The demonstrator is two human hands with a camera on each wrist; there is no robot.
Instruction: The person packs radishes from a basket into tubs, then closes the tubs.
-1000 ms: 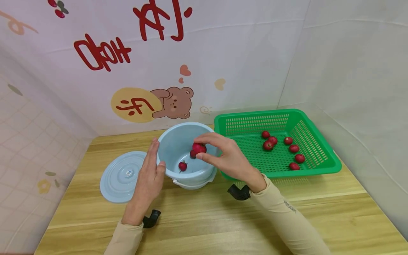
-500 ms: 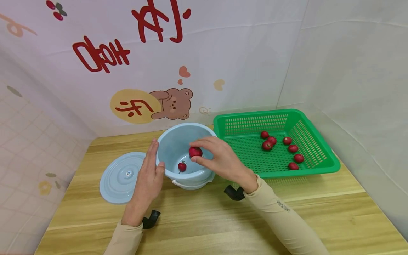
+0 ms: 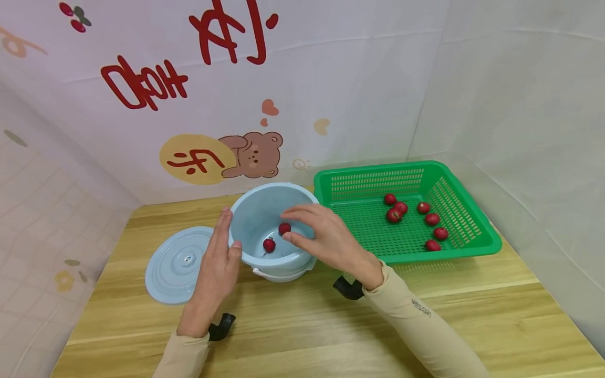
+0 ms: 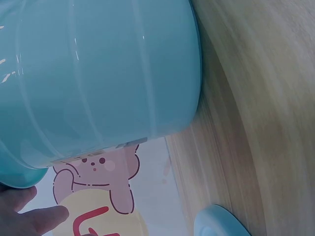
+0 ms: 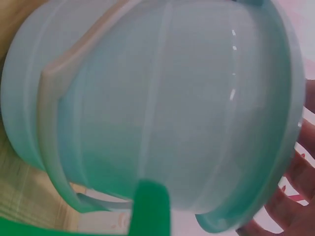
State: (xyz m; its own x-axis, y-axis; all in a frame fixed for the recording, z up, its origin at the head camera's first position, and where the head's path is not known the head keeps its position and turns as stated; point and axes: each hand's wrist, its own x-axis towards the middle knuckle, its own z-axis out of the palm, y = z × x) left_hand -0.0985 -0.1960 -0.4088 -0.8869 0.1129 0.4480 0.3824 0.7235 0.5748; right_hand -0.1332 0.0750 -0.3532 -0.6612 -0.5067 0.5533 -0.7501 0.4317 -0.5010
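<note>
A light blue bucket stands at mid-table with two red radishes visible inside: one radish near the front, another radish further back. My left hand rests upright against the bucket's left rim, fingers straight. In the left wrist view its fingertips are beside the rim. Over the bucket's right side hangs my right hand, thumb and fingers spread apart with nothing between them. It hides part of the bucket's inside. The pale bail handle hangs down the bucket's front.
A green slotted basket stands right of the bucket, holding several radishes. The bucket's round blue lid lies on the wooden table to the left, partly behind my left hand. A printed cloth hangs behind.
My right hand held a radish over the bucket, moved slightly left and down, and let it go. The fingers are now apart. My left hand stays at the rim.
</note>
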